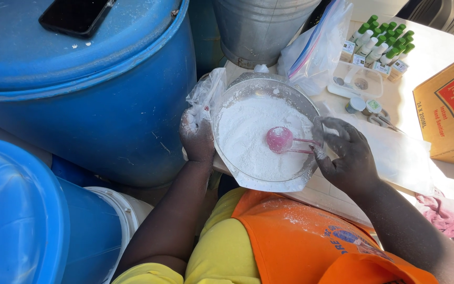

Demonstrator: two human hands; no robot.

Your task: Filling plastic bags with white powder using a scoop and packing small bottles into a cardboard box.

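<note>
Head view: right hand (349,158) holds pink scoop (280,139) in powder bowl (227,113).

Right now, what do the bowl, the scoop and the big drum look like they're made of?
Bowl: clear, probably plastic or glass; the powder shows through its wall. Scoop: pink translucent plastic by its look, dusted white. Drum: blue plastic, semi-gloss, with scuffs and a moulded rim.

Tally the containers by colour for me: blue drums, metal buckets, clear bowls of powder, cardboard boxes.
Blue drums: 2 (one under the phone, one at lower left)
Metal bucket: 1
Clear bowl of white powder: 1
Cardboard box: 1
Total: 5
</note>
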